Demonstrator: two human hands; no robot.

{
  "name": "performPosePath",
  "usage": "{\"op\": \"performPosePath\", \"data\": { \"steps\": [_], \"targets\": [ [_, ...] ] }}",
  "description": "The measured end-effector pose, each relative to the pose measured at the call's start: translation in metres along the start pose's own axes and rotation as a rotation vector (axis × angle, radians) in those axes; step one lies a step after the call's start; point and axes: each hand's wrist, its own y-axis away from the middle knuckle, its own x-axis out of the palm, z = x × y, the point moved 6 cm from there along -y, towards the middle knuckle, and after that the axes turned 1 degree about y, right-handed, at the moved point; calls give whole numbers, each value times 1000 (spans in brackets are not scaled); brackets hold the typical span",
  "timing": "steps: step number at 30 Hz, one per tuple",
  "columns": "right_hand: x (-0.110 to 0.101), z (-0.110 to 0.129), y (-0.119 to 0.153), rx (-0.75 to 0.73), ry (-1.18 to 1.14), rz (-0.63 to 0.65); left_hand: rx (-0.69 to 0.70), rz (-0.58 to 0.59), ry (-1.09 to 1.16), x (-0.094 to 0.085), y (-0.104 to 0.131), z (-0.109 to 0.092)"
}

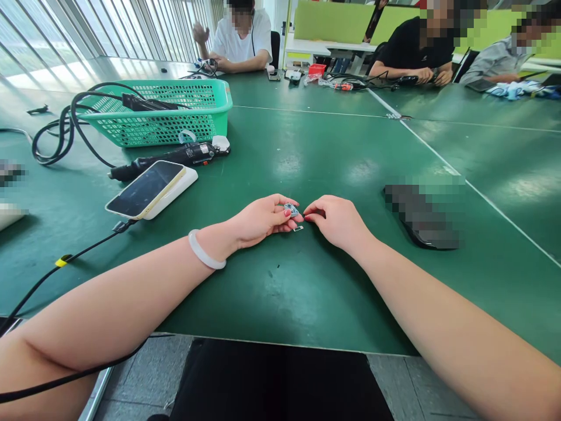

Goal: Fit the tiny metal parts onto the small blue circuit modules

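My left hand (265, 221) is closed on a small grey-blue piece (291, 209), pinched between thumb and fingers; its exact kind is too small to make out. Just right of it, my right hand (332, 217) has thumb and forefinger pressed together near the piece. Whatever is in that pinch, if anything, cannot be seen. A tiny pale frame-like part (298, 228) shows just below my left fingertips; whether it is held or lies on the green table (315, 304) is unclear.
At left are a phone (146, 188) on a white block, a black corded tool (170, 158) and a green basket (221, 111) with cables. A dark, partly blurred object (423, 219) lies at right. Several people sit across the table. A black cable (87, 248) passes by my left arm.
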Motion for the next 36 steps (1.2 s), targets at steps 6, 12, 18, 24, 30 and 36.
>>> {"op": "performPosePath", "data": {
  "steps": [6,12,18,24,30,36],
  "targets": [
    [-26,19,12,-89,-144,-172,88,6,-154,4,1,-1],
    [-29,42,21,-296,-20,-176,112,-11,-237,3,1,-1],
    [-26,50,25,-402,65,-189,119,-24,-308,3,1,-3],
    [-29,49,25,-345,-37,-221,114,3,-270,6,2,-3],
    [-36,43,24,-228,-228,-253,7,80,11,7,2,0],
    [-40,43,24,-221,-228,-276,8,95,36,8,1,2]
  ]
}}
